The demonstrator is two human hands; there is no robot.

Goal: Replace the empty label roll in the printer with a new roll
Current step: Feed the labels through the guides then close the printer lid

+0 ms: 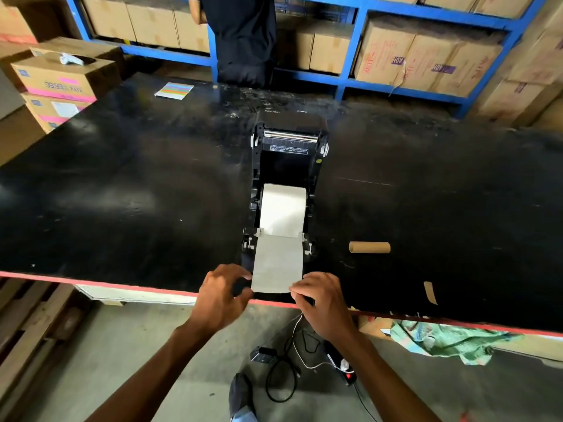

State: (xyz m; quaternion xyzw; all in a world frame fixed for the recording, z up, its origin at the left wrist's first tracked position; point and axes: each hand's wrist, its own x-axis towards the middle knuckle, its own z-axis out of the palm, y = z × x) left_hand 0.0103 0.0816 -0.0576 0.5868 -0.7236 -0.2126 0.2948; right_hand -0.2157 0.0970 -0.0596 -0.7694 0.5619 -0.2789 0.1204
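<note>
Both forearms are bare, no sleeves showing, rising from the bottom of the frame; the left hand (221,295) and right hand (323,303) wear no gloves; a dark shoe (240,394) sits at bottom centre.

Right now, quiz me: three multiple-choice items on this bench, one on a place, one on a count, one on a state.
1. The empty cardboard core lies:
A. right of the printer
B. inside the printer
C. on the floor

2. Hands at the label strip's free end:
A. none
B. one
C. two

3. The printer lid is:
A. shut
B. open
C. removed

Answers:
1 A, it lies on the table beside the printer.
2 C, left hand and right hand meet it.
3 B, the new roll shows inside.
</note>
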